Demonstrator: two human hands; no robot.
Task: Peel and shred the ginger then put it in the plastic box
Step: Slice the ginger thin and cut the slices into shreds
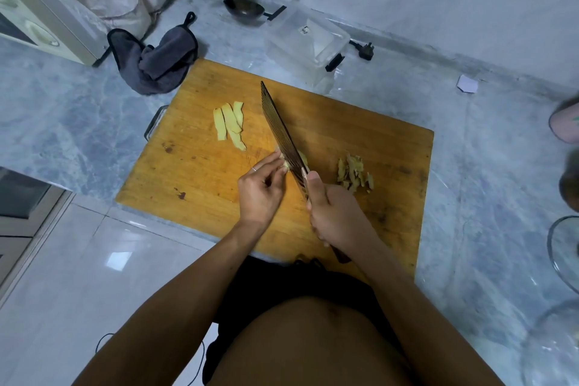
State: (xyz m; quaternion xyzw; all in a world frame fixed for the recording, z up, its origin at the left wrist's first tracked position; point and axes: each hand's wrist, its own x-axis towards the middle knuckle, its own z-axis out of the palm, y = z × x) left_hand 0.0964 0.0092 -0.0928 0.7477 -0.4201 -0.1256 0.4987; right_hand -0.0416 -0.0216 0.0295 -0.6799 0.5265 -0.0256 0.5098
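Board point(200, 185) lies on the counter point(62, 122), one near corner at or past the counter edge as far as the view shows; hard chopping could shift it if it is not seated. Box point(308, 41), clear plastic, sits open just beyond the board's far edge, nothing visible inside; it is well apart from the cutting spot, so shreds may drop on the counter in transfer. Cloth point(163, 63) lies off the board's far left corner, out of play. Knife point(282, 131) is long, blade angled from far left to near right; right hand point(336, 216) is wrapped round the handle, thumb along the top near the blade root. Left hand point(261, 194) pinches the ginger point(289, 161) against the board, fingertips curled and very close to the blade's flat. Main risk judged: piece is small and mostly hidden under the blade, so it could slip or roll and bring the fingertips under the edge. Slices point(230, 125), three, lie apart to the far left, not yet shredded. Peels point(354, 172) sit in a heap right of the knife, near enough to get swept in with the shreds
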